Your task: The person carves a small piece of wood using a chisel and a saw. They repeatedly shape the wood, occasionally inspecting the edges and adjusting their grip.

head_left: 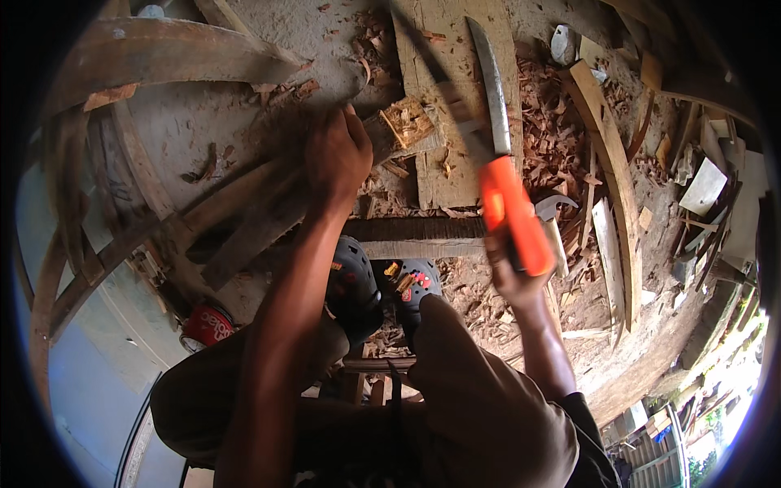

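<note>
l hand (336,154) clamped on wood stick (285,203), its split end at 2 o'clock on the plank (439,175) | r hand (508,268) fisted on orange-handled machete (500,146), blade raised at 12 | risk: a glancing chop could likely reach l fingers, as grip sits near the cut end | feet in sandals (382,285) close under block

Left hand (338,154) presses down; right hand (512,272) raised, fisted.

A long knife (498,138) with a bright orange handle and a grey, slightly curved blade is raised, tip pointing away. A slanted wooden piece (325,191) lies across a pale plank (455,98), its chopped end splintered, seemingly freshly cut.
</note>
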Demonstrator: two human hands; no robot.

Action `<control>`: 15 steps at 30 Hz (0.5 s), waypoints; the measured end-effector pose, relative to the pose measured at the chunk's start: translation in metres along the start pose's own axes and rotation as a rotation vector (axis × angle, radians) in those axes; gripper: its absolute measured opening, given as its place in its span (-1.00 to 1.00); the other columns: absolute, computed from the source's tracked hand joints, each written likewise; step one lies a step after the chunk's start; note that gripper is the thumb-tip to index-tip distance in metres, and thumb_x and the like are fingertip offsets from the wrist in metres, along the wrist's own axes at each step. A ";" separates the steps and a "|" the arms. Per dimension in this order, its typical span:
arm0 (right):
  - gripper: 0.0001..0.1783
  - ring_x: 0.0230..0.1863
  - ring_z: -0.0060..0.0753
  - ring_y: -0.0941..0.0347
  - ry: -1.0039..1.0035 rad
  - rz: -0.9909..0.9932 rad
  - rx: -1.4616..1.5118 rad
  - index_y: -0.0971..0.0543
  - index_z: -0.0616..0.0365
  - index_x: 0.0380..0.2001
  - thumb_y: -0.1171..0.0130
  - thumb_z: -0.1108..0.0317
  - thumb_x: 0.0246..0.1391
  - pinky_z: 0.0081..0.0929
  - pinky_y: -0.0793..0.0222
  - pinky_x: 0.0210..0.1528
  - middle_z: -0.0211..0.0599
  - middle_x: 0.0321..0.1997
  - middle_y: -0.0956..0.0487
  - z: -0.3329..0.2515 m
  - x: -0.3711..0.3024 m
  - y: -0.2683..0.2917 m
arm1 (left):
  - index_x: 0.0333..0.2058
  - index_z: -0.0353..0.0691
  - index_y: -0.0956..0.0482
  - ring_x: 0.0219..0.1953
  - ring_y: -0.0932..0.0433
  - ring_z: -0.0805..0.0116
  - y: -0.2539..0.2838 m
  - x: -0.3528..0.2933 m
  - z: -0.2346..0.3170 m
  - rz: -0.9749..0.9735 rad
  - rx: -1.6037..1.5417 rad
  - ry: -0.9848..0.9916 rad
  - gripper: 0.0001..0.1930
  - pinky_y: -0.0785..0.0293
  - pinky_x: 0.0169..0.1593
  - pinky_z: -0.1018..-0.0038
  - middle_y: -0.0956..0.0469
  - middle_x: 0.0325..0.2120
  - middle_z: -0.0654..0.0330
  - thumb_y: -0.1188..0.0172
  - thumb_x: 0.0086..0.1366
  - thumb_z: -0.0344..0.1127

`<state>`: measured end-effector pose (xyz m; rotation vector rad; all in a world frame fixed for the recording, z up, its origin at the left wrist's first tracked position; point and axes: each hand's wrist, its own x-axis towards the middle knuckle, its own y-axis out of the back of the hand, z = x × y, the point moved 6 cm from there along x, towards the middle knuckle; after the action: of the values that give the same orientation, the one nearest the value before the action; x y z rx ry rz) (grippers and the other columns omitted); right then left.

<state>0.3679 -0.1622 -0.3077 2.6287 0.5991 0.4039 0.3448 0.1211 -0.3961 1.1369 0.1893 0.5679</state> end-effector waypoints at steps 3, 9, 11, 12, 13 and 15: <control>-0.75 -0.59 -0.43 -0.56 -0.096 -0.093 0.050 -0.63 0.22 -0.29 -0.50 0.43 -0.01 -0.54 -0.46 -0.51 -0.31 -0.50 -0.61 0.000 -0.014 -0.029 | -0.34 -0.36 -0.56 -0.36 -0.60 -0.23 0.007 0.001 -0.001 -0.020 -0.005 0.024 -0.79 -0.53 -0.28 0.02 -0.58 -0.42 -0.18 -0.05 0.42 -0.34; -0.79 -0.58 -0.29 -0.57 -0.159 -0.129 0.146 -0.61 0.21 -0.34 -0.45 0.40 0.00 -0.43 -0.45 -0.50 -0.24 -0.55 -0.58 0.019 -0.022 -0.056 | -0.26 -0.36 -0.59 -0.34 -0.63 -0.20 -0.001 -0.001 -0.006 -0.012 0.011 0.050 -0.81 -0.58 -0.26 0.05 -0.63 -0.35 -0.19 -0.05 0.40 -0.36; -0.83 -0.60 -0.26 -0.51 -0.169 -0.186 0.091 -0.61 0.21 -0.37 -0.39 0.43 -0.02 -0.39 -0.42 -0.51 -0.24 -0.56 -0.54 0.033 -0.027 -0.065 | -0.25 -0.36 -0.60 -0.32 -0.64 -0.19 -0.003 -0.003 -0.009 -0.052 0.020 0.090 -0.80 -0.59 -0.23 0.06 -0.64 -0.34 -0.18 -0.06 0.40 -0.35; -0.85 -0.64 -0.31 -0.47 -0.119 -0.171 0.074 -0.60 0.21 -0.39 -0.37 0.43 0.00 -0.39 -0.38 -0.54 -0.29 -0.56 -0.52 0.033 -0.033 -0.069 | -0.26 -0.35 -0.60 -0.33 -0.64 -0.19 -0.004 -0.006 -0.011 -0.073 0.067 0.122 -0.80 -0.58 -0.23 0.06 -0.64 -0.35 -0.17 -0.06 0.40 -0.34; -0.87 -0.67 -0.35 -0.42 -0.068 -0.158 0.058 -0.59 0.21 -0.41 -0.35 0.43 0.02 -0.40 -0.34 -0.57 -0.34 -0.55 -0.50 0.032 -0.038 -0.069 | -0.27 -0.34 -0.60 -0.33 -0.63 -0.18 -0.005 -0.009 -0.014 -0.095 0.114 0.156 -0.79 -0.58 -0.24 0.06 -0.63 -0.36 -0.17 -0.06 0.40 -0.33; -0.76 -0.62 -0.23 -0.55 0.068 -0.189 -0.063 -0.65 0.23 -0.32 -0.32 0.50 -0.17 -0.39 -0.46 -0.54 -0.19 -0.53 -0.60 0.030 -0.068 -0.038 | -0.30 -0.33 -0.59 -0.34 -0.63 -0.18 0.009 -0.006 -0.010 -0.072 0.158 0.162 -0.78 -0.57 -0.24 0.06 -0.63 -0.39 -0.15 -0.05 0.41 -0.30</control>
<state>0.3070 -0.1724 -0.3639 2.4795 0.8348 0.4475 0.3326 0.1285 -0.3934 1.2326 0.4192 0.5885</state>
